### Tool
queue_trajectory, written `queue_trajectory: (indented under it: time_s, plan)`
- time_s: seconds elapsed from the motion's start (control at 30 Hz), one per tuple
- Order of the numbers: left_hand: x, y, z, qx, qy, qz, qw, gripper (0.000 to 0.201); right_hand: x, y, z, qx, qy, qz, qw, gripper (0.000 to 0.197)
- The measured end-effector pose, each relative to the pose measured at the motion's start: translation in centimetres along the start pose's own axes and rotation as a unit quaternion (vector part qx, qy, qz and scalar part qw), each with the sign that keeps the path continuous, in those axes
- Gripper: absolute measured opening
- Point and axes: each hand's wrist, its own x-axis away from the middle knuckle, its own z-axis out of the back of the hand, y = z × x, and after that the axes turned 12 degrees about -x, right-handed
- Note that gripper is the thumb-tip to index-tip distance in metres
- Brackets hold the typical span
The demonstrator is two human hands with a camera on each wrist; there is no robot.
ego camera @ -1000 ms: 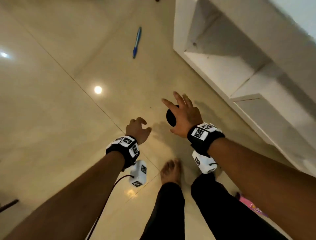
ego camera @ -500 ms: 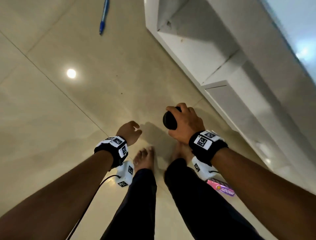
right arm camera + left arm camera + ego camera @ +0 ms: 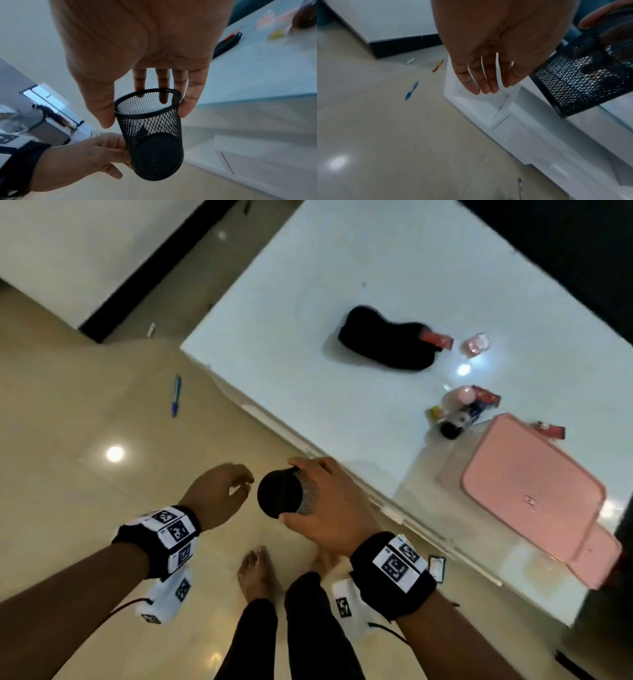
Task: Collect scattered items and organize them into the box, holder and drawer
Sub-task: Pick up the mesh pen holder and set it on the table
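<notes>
Above the beige floor [image 3: 85, 508] in the head view, the right hand [image 3: 329, 508] grips a black mesh holder [image 3: 287, 493] tilted on its side, just beside the white tabletop [image 3: 342, 285] with its pink box [image 3: 527, 487]. A blue pen [image 3: 176, 396] lies on the floor. From the left wrist, the left hand [image 3: 488, 56] hangs relaxed, holding nothing, near the holder. From the right wrist, thumb and fingers [image 3: 190, 94] clasp the holder's rim.

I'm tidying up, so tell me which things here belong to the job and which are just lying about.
Job: mesh holder in right hand; blue pen on floor; pink box; small items on table.
Lying about: black pouch; left hand empty.
</notes>
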Motion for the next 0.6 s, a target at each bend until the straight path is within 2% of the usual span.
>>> queue_trajectory:
  time_s: [0.03,0.13,0.27,0.37,0.47,0.6]
  plan:
    - [-0.8,0.9,1.7,-0.014,0.032,-0.025,0.999,0.049,0.3,-0.6,1.6,-0.003,0.032,0.004,0.999,0.081]
    - [-3.6,3.3,4.8,-0.067,0.111,-0.024,0.991,0.042,0.3,-0.7,5.3,-0.023,0.144,0.001,0.989,0.081]
    - [-8.0,7.3,5.0,-0.124,0.139,-0.028,0.982,0.055,-1.2,1.1,9.2,-0.012,0.252,-0.063,0.966,0.079]
    - [-10.3,10.0,2.9,-0.165,0.11,-0.034,0.979,0.066,-3.0,2.4,11.1,0.009,0.277,-0.102,0.955,0.079]
    - [-12.0,11.6,0.5,-0.18,0.072,-0.004,0.981,0.077,-4.6,3.0,12.4,0.005,0.288,-0.117,0.95,0.08]
    - [-12.7,12.8,-0.7,-0.166,0.088,0.037,0.982,0.07,-5.3,3.5,13.6,-0.011,0.245,-0.117,0.962,0.09]
